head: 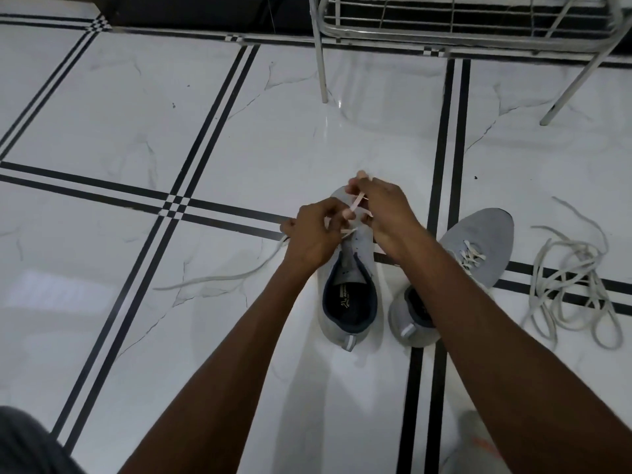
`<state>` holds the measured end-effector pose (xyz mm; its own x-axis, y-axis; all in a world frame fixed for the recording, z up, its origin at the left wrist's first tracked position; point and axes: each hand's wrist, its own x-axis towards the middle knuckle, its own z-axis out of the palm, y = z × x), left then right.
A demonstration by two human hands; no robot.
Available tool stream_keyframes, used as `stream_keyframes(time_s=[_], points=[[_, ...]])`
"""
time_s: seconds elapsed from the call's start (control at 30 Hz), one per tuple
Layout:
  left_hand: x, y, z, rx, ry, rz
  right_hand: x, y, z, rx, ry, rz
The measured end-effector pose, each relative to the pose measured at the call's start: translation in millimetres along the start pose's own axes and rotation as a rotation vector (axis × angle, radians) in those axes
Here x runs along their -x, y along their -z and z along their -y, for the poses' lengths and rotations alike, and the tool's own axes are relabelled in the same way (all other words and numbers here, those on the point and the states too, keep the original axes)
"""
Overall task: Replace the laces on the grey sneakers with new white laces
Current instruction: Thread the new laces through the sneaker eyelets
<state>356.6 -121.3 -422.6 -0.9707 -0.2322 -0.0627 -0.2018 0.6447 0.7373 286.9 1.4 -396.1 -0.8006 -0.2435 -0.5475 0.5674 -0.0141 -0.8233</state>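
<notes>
A metal chair [478, 35] stands at twelve o'clock on the glossy white tile floor [136, 114] with black stripes. A loose tangle of laces [571, 285] lies at three o'clock beside the laced grey sneaker [478, 248]. At centre, the left hand [313, 239] and right hand [386, 213] each pinch a white lace [355, 205] over the other knit sneaker [349, 289], hiding its eyelets.

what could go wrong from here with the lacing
The long lace tail trailing left across the floor could leave the two ends uneven. Both hands, left and right, hide the eyelets on the sneaker, so one might get skipped. The loose lace pile could tangle.
</notes>
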Motion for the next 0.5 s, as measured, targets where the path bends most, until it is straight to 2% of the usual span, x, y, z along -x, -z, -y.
stream_keyframes(time_s=[0.03,0.1,0.13,0.2,0.23,0.27,0.33,0.4,0.43,0.5], points=[[3.8,3.3,4.1,0.142,0.067,-0.023,-3.9,2.8,5.7,-0.155,-0.042,-0.019],[11.3,9.6,19.6,0.378,0.315,-0.131,-8.3,13.4,15.6,-0.351,-0.054,-0.073],[14.5,12.5,29.0,0.416,0.457,-0.171,-10.3,19.8,18.1,-0.388,-0.042,-0.099],[18.9,16.2,46.7,0.285,0.645,-0.172,-11.6,30.8,18.8,-0.399,-0.005,-0.137],[19.8,16.2,50.6,0.196,0.634,-0.188,-11.1,33.4,16.2,-0.364,0.010,-0.138],[18.7,15.1,50.5,0.156,0.532,-0.219,-10.6,33.2,11.5,-0.303,0.026,-0.122],[14.7,12.3,34.3,0.193,0.204,-0.219,-6.5,25.7,-0.5,-0.168,0.053,-0.032],[9.4,7.7,10.0,0.193,-0.003,-0.122,-1.9,14.6,-11.1,-0.082,0.091,0.061],[6.6,5.0,0.6,0.189,-0.036,-0.077,0.2,9.7,-13.8,-0.074,0.108,0.086],[1.8,4.1,-8.9,0.219,0.006,-0.036,2.7,4.9,-15.8,-0.112,0.121,0.088]])
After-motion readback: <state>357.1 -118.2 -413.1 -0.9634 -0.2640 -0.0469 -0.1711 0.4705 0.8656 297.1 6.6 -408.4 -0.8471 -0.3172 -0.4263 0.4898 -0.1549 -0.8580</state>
